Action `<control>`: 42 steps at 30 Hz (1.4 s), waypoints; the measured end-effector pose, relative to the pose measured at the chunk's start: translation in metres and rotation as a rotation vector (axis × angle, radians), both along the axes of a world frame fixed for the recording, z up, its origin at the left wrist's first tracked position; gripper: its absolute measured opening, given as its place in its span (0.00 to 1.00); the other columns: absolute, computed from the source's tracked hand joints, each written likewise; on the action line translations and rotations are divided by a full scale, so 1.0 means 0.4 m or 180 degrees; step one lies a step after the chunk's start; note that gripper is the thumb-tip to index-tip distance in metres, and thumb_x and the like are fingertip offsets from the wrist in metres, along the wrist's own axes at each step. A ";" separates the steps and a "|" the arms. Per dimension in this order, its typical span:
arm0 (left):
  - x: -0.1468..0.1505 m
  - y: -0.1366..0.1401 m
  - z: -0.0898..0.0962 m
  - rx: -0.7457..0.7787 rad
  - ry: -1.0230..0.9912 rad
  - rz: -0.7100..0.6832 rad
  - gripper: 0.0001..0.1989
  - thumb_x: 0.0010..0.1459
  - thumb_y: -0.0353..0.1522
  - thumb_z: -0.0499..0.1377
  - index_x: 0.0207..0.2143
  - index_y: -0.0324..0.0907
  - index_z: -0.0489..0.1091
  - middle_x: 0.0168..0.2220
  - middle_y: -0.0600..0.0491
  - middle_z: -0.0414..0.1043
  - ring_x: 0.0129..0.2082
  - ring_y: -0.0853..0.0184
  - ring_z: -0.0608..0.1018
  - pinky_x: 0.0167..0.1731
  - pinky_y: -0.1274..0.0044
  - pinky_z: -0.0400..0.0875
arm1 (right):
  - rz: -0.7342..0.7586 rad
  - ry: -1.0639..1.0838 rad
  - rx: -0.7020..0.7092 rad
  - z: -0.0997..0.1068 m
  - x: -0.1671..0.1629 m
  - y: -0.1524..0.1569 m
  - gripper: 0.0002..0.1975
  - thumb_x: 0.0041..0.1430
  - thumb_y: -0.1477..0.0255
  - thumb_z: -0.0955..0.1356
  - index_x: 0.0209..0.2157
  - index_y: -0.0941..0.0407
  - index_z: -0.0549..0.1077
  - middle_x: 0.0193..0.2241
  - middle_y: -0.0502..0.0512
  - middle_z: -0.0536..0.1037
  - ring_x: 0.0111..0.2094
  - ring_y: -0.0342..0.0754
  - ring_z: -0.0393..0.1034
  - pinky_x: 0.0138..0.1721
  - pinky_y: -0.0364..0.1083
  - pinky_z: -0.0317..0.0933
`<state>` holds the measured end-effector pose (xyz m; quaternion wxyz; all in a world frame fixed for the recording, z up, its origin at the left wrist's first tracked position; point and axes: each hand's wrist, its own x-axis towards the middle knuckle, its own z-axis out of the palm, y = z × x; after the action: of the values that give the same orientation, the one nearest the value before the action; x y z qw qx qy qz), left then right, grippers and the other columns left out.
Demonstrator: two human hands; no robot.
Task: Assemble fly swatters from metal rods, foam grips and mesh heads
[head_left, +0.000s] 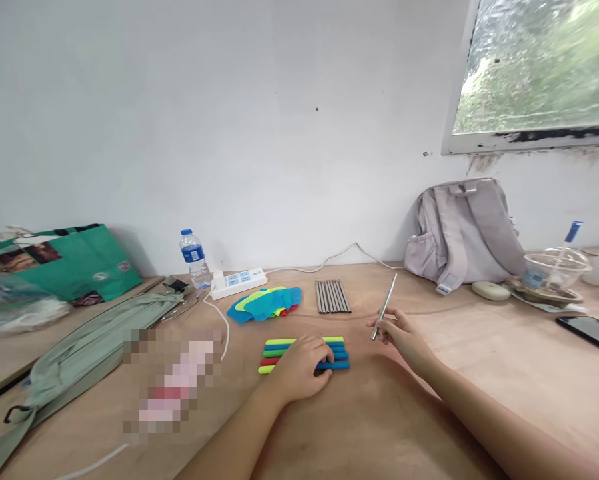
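Pale wall [279,133] behind, scuffed below the window [539,67] at upper right. Brown tabletop [479,380] running back to the wall. Right hand [403,333] closed round one slim silvery rod [386,302], tilted, far end up and to the right. Left hand [304,363] laid over coloured tubes [279,347], set crosswise side by side; fingers curled at the nearest blue one, gripping or only resting: cannot tell. Beyond, row of metal tubes [333,297]; just left of these, heap of flat blue, yellow and red pieces [266,305]. Farther back, power strip [239,283], upright water bottle [194,257] beside. Left side: grey-green bag [89,350], green carrier bag [86,260], pixelated patch [179,383]. Right side: backpack [459,233] against wall, pale oval object [490,291], clear cup [534,277], phone [592,332] farthest out.
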<state>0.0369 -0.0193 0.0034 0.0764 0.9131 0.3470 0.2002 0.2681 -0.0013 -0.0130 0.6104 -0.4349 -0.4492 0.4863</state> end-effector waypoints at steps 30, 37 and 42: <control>-0.039 0.027 -0.001 -0.0183 0.0021 -0.0466 0.08 0.48 0.27 0.54 0.33 0.43 0.65 0.29 0.56 0.67 0.31 0.69 0.69 0.35 0.78 0.61 | 0.1108 -0.0976 0.0021 -0.028 -0.004 -0.014 0.13 0.42 0.65 0.71 0.26 0.58 0.66 0.20 0.47 0.69 0.23 0.41 0.65 0.27 0.43 0.60; -0.039 0.011 0.011 -0.0241 -0.0027 -0.0314 0.09 0.50 0.28 0.53 0.36 0.44 0.62 0.33 0.55 0.67 0.34 0.67 0.69 0.36 0.76 0.61 | 0.1104 -0.0736 0.0172 -0.012 -0.002 -0.026 0.12 0.43 0.65 0.70 0.26 0.58 0.67 0.21 0.48 0.69 0.24 0.43 0.66 0.29 0.45 0.60; -0.035 -0.001 0.019 -0.0186 -0.0380 0.0130 0.05 0.54 0.31 0.50 0.35 0.43 0.59 0.34 0.52 0.65 0.34 0.66 0.68 0.35 0.74 0.62 | 0.0896 -0.0388 0.0183 0.003 0.013 -0.025 0.09 0.44 0.67 0.70 0.25 0.57 0.68 0.19 0.47 0.69 0.24 0.42 0.65 0.30 0.44 0.60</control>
<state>0.0231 -0.0196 0.0112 0.1194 0.8896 0.3661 0.2456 0.2732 -0.0114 -0.0116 0.5200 -0.3787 -0.5557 0.5267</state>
